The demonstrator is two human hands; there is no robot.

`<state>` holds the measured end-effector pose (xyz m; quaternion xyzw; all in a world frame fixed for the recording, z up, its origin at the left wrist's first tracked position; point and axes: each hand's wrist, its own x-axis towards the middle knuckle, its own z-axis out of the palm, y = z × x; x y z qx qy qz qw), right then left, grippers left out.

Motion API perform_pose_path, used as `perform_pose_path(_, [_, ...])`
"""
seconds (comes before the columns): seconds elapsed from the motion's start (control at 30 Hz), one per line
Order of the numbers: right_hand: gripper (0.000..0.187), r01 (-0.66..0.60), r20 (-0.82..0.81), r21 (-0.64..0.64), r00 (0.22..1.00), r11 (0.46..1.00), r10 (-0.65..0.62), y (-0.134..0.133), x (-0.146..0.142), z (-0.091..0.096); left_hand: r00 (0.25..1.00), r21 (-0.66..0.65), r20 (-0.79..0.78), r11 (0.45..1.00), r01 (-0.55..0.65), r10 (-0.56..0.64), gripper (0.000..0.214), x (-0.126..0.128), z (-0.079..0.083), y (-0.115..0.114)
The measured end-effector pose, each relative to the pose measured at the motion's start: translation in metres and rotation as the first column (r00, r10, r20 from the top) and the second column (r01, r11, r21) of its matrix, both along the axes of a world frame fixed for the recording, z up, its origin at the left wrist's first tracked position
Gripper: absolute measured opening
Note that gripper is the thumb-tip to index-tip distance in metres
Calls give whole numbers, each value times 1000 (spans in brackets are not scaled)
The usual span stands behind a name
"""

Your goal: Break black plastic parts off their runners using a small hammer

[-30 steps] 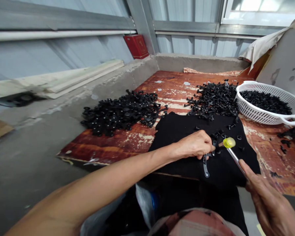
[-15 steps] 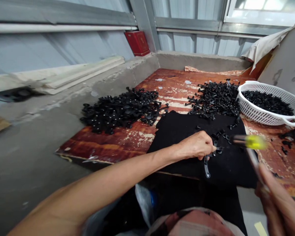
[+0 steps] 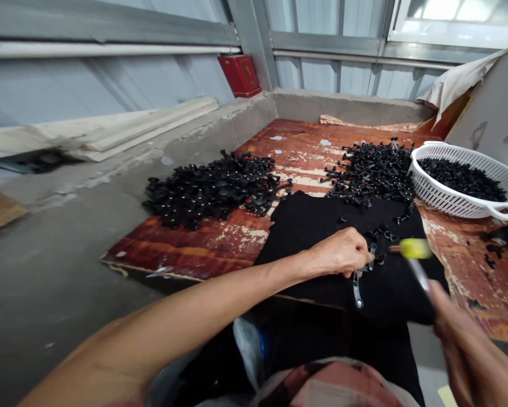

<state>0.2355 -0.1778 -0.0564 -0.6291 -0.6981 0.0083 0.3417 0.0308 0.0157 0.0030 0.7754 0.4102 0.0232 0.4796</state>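
On the black cloth, my left hand is closed, its fingertips pinching a small dark linkage-like strip with round ends. Another short strip piece shows at the fingertips. My right hand grips the handle of a hammer with a yellow head, blurred by motion. The hammer head is above the cloth, just right of my left fingertips. Several small loose black parts lie beyond the fingers.
Heaps of black strip parts stand at the left and back of the worn red-brown table. A white plastic basket holds more small black pieces. A concrete ledge borders the table, with a red box on it.
The hammer has moved left, closer to my left fingertips, and my right hand has shifted with it. My left hand keeps its pinch on the strip in nearly the same place.
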Motion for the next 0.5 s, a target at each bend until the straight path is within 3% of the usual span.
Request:
perform_pose_path(0.1, [59, -80, 51, -52, 995, 995, 82, 11, -2, 4, 997, -61, 24, 995, -75, 77, 21, 0, 7, -3])
perform_pose_path(0.23, [40, 75, -167, -46, 983, 996, -81, 16, -4, 4, 930, -199, 190, 940, -277, 314, 12, -18, 14, -5])
perform_pose_path(0.33, [28, 78, -367, -155, 921, 985, -131, 13, -7, -1, 866, -212, 181, 879, -427, 465, 20, -41, 11, -7])
perform_pose_path(0.37, [29, 78, -442, -202, 882, 976, -162, 12, -9, -3, 859, -123, 171, 876, -467, 482, 26, -48, 9, -9])
perform_pose_path(0.43, [34, 92, -583, -289, 773, 953, -251, 11, -19, -4, 876, 240, 173, 844, -480, 449, 35, -55, 5, -14])
perform_pose_path(0.5, [40, 107, -686, -380, 634, 919, -358, 11, -32, -4, 942, 632, 130, 707, -318, 308, 28, -53, 3, -20])
